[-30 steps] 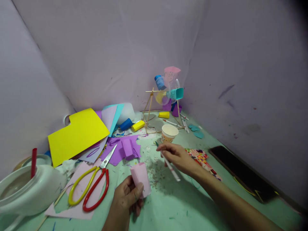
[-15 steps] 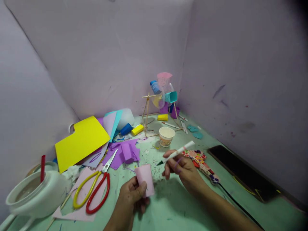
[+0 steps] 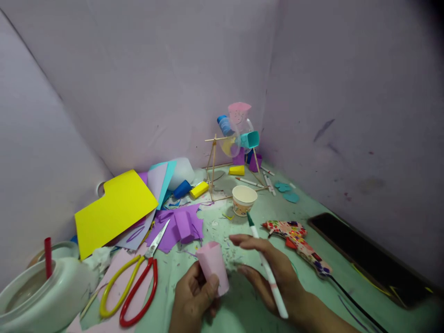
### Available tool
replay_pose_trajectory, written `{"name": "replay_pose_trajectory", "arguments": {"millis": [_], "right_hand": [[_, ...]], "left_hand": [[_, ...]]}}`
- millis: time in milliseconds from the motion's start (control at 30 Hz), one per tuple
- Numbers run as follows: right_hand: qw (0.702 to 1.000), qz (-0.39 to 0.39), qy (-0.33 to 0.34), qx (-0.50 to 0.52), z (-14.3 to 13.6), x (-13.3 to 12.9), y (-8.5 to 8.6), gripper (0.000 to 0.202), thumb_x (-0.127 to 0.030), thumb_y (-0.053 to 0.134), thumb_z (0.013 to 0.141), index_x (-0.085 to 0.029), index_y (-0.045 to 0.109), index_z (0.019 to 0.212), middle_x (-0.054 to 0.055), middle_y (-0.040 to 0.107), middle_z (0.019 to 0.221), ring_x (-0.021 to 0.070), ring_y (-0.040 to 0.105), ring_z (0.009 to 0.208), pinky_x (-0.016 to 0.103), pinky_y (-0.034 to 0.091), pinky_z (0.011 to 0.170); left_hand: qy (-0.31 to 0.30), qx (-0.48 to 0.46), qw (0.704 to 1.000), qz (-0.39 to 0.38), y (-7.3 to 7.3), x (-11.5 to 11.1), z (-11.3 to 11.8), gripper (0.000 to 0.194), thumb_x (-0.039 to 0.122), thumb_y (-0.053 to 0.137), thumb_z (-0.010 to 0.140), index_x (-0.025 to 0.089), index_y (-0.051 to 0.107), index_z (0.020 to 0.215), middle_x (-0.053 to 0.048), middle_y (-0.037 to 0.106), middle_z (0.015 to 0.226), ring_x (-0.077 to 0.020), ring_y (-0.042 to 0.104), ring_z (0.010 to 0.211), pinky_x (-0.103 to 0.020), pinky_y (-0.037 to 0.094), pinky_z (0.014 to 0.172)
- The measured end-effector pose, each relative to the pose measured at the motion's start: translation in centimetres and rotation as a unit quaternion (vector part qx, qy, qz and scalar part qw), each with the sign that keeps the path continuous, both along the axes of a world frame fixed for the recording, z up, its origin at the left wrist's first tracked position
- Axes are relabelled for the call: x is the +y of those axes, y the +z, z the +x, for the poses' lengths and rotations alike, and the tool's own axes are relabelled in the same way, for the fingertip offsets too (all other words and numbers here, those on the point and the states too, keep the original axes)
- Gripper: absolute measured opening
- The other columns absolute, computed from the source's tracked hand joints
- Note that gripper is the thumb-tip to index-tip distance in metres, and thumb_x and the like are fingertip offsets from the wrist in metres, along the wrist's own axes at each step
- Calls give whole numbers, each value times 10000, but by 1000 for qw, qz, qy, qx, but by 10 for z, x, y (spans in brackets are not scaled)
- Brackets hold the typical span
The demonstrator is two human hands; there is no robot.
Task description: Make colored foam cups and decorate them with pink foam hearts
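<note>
My left hand is closed around a small pink paper cup, its thumb pressed on the cup's near side. In my right hand a white marker lies across the fingers, green tip pointing up and away. The right thumb and index finger are spread apart, so the marker seems held further back in the hand. That hand hovers just right of the pink cup, not touching it. Beyond the marker tip stands a paper bowl with an orange patterned band. A folded purple paper cup rests on purple scraps.
Scissors with yellow and red handles lie open at left, near a white teapot and yellow sheet. A stick frame bears a wheel of coloured cups behind. At right are a patterned glue gun and a phone.
The marker has turned in my right hand: its green tip pointed down-left toward the cup and now points up and away. My right fingers have spread. The left hand keeps the pink cup.
</note>
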State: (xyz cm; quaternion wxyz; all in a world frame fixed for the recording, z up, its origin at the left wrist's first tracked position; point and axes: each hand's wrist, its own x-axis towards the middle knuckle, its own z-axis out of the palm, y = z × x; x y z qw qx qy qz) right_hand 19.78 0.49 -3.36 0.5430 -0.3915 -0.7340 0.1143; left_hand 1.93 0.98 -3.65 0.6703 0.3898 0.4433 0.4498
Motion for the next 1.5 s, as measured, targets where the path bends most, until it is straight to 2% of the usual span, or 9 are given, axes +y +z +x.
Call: {"name": "replay_pose_trajectory", "arguments": {"millis": [67, 133, 267, 467, 633, 800, 967, 1267, 1500], "right_hand": [[999, -36, -21, 0, -1, -2, 6, 407, -66, 524, 820, -262, 421, 1161, 92, 617, 1179, 208, 605, 1087, 351, 493, 924], [997, -73, -14, 14, -3, -4, 11, 359, -78, 484, 842, -269, 415, 1138, 84, 611, 1176, 201, 600, 1092, 368, 496, 925], [980, -178, 42, 78, -9, -6, 14, 316, -136, 507, 849, -274, 413, 1117, 84, 573, 1226, 216, 568, 1140, 414, 491, 938], [961, -246, 72, 100, -13, -5, 13, 321, -170, 546, 814, -243, 477, 1119, 94, 587, 1147, 222, 644, 942, 406, 531, 826], [962, -247, 70, 89, -13, -5, 15, 309, -192, 559, 786, -219, 517, 1092, 76, 616, 1003, 225, 634, 898, 359, 524, 765], [957, -271, 77, 75, -14, -4, 19, 387, -207, 618, 722, -205, 510, 1094, 59, 623, 933, 213, 626, 805, 328, 505, 703], [958, -264, 87, 75, -12, -7, 15, 335, -236, 601, 769, -215, 502, 1088, 55, 621, 973, 209, 625, 857, 319, 499, 739], [966, -239, 82, 58, -13, -7, 12, 306, -171, 579, 774, -223, 498, 1064, 49, 633, 963, 191, 630, 835, 301, 504, 723], [966, -235, 79, 72, -14, -8, 13, 312, -194, 603, 767, -220, 500, 1060, 49, 634, 955, 192, 636, 830, 300, 507, 726]], "left_hand": [[-15, 1, 1000, 11, 0, 0, 0, 636, 473, 769, 590, 82, 599, 1062, -33, 617, 640, -60, 404, 417, -186, 276, 370], [-16, 8, 1000, 22, 2, 0, 1, 602, 459, 775, 585, 84, 626, 1031, -68, 652, 707, -113, 520, 514, -206, 358, 430], [-27, 8, 999, 37, 6, -2, 4, 572, 432, 788, 573, 92, 664, 1017, -130, 703, 898, -262, 640, 844, -308, 483, 712], [-82, 15, 995, 49, 7, -2, 6, 528, 423, 769, 599, 104, 682, 1011, -124, 711, 900, -279, 644, 841, -335, 497, 737], [-94, 31, 994, 48, 4, -1, 6, 470, 408, 764, 608, 119, 700, 973, -102, 714, 848, -250, 635, 786, -303, 489, 686], [-103, 23, 993, 56, 3, -2, 7, 457, 366, 779, 591, 128, 693, 972, -89, 707, 838, -246, 630, 790, -337, 494, 744], [-105, 29, 993, 44, 4, -3, 7, 575, 419, 771, 594, 106, 645, 1061, -128, 707, 908, -280, 645, 835, -344, 511, 706], [-99, 60, 991, 67, -5, -5, 7, 487, 477, 714, 652, 90, 671, 944, -119, 697, 785, -240, 635, 707, -295, 486, 599], [-107, 38, 991, 67, -1, -5, 9, 548, 442, 742, 612, 105, 646, 1034, -116, 686, 848, -248, 625, 773, -318, 489, 683]]}}
